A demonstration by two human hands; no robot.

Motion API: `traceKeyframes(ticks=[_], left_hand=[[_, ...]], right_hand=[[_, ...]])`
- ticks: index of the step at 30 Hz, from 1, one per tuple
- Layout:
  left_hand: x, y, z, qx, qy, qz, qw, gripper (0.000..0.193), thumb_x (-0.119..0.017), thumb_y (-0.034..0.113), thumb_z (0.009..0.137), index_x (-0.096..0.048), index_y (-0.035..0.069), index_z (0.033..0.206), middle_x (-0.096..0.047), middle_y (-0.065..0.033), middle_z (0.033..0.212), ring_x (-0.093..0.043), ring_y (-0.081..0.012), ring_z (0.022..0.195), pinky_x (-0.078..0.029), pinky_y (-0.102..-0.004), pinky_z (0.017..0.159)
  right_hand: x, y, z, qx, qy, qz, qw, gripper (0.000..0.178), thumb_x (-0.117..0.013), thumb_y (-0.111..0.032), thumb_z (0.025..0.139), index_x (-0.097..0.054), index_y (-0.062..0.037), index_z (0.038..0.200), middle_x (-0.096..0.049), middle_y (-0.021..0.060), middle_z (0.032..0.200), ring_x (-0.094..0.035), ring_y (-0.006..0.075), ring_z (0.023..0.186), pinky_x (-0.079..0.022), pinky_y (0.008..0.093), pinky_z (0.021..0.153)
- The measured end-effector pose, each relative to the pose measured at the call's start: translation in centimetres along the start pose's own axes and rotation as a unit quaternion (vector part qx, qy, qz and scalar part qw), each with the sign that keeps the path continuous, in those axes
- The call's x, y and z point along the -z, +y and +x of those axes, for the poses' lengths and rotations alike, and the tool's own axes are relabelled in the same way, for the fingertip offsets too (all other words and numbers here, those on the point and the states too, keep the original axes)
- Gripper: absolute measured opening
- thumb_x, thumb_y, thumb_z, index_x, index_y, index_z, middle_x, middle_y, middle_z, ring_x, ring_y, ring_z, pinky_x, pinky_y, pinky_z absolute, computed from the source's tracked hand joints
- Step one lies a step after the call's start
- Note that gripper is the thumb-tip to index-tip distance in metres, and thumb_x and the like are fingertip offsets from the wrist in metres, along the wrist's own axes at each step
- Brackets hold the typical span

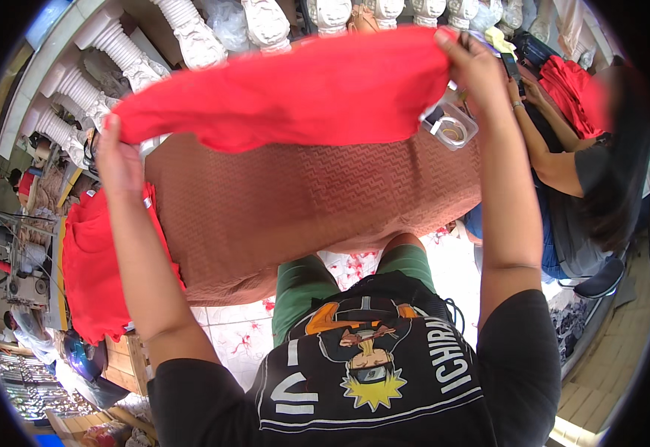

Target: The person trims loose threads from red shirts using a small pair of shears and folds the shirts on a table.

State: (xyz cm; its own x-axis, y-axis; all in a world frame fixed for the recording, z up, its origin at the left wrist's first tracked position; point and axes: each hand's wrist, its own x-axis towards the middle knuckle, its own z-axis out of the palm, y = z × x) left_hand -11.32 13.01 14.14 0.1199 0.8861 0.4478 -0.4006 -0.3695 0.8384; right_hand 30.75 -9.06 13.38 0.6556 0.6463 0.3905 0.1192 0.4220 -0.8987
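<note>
A red cloth garment [288, 97] is stretched out in the air between my two hands, above a table with a brown patterned cover [295, 194]. My left hand [120, 160] pinches its left end, and my right hand [478, 71] grips its upper right corner with the thumb on top. The fabric is slightly blurred, and its exact kind cannot be made out. A pile of red garments [105, 261] lies at the table's left side, below my left forearm. Close to my right wrist stands a clear plastic container [452, 128] with small items in it.
White balusters [191, 33] line the far side. At right sits a person [563, 160] with a dark phone [511, 67] in hand and red cloth [569, 93] nearby. A sewing machine [27, 287] stands at far left. Red scraps [243, 341] litter the white tiled floor.
</note>
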Motion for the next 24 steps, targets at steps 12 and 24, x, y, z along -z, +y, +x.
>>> traceKeyframes(ticks=[12, 24], left_hand=[[-0.1, 14.3, 1.1, 0.085, -0.106, 0.019, 0.991, 0.042, -0.05, 0.03, 0.095, -0.052, -0.001, 0.123, -0.056, -0.0141, 0.123, -0.057, -0.023, 0.109, -0.046, -0.0343, 0.094], [5.6, -15.3, 1.8, -0.016, -0.085, 0.438, 0.895, 0.062, -0.052, 0.045, 0.092, -0.043, 0.001, 0.135, -0.046, -0.0148, 0.136, -0.042, -0.0228, 0.126, -0.029, -0.0297, 0.106]], right_hand=[[-0.2, -15.5, -0.6, 0.179, 0.001, -0.127, 0.976, 0.015, -0.065, -0.024, 0.087, -0.063, -0.0097, 0.09, -0.051, -0.0067, 0.054, -0.04, 0.0025, 0.042, -0.027, 0.019, 0.037], [-0.6, 4.0, 3.2, 0.244, -0.151, -0.541, 0.791, 0.025, -0.064, -0.026, 0.086, -0.066, -0.0018, 0.091, -0.064, 0.0008, 0.074, -0.057, 0.012, 0.066, -0.043, 0.0271, 0.06]])
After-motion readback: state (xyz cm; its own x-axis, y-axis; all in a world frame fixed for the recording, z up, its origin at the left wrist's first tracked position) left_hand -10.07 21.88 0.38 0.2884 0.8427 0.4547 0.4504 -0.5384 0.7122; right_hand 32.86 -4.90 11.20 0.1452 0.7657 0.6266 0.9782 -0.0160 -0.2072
